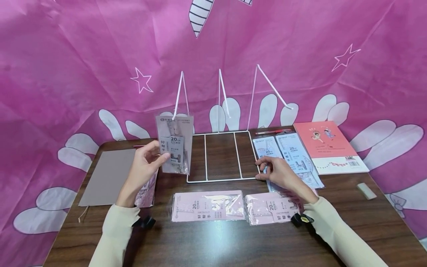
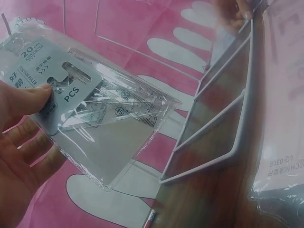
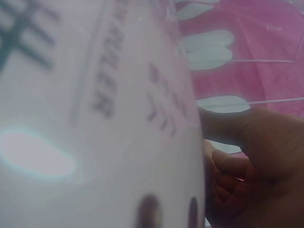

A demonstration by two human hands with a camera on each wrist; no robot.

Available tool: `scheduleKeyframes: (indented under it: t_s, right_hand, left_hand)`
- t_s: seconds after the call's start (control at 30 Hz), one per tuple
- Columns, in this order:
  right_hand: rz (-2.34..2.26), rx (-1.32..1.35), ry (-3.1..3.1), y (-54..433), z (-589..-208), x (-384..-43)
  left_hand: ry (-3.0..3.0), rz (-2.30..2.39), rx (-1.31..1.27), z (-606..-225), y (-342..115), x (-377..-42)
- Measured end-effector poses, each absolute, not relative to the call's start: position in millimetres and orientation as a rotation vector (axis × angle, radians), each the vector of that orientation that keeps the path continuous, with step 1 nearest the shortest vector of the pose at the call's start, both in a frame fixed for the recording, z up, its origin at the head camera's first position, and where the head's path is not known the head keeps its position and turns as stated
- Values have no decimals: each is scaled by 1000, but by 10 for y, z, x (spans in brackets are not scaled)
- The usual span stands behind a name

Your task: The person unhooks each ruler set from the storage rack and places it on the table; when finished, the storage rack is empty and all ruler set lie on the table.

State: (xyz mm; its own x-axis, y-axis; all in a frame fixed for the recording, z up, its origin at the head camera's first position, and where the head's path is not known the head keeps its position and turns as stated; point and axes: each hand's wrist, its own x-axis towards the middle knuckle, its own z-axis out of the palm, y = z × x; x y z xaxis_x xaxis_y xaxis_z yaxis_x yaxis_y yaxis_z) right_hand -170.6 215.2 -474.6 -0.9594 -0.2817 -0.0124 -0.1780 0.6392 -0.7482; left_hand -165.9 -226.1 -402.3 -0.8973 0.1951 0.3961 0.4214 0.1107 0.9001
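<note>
My left hand (image 1: 146, 163) pinches a grey ruler-set packet (image 1: 175, 144) in clear plastic, thumb in front and fingers behind. The packet stands upright, its top edge at the tip of the left prong of a white wire rack (image 1: 221, 180). In the left wrist view the thumb presses the card of the packet (image 2: 118, 147). My right hand (image 1: 280, 172) grips the right side bar of the rack's base between thumb and fingers. A pink packet, blurred and close, covers much of the right wrist view beside the right hand (image 3: 256, 166).
Two pink ruler packets (image 1: 208, 206) (image 1: 271, 208) lie in front of the rack. Blue ruler packets (image 1: 293, 152), a red pen (image 1: 273, 131), an orange-red book (image 1: 330, 146) and an eraser (image 1: 366, 191) lie right. A grey notebook (image 1: 106, 178) partly covers a pink packet (image 1: 146, 193) at left.
</note>
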Motion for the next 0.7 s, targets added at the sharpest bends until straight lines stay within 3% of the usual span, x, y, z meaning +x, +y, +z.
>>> scheduleKeyframes:
  t_s: [0.7]
  right_hand:
    - [-1205,-367,2718,2167,-4790,-1738]
  left_hand:
    - [-2212,-1839,-700,-3968,-2294,-1585]
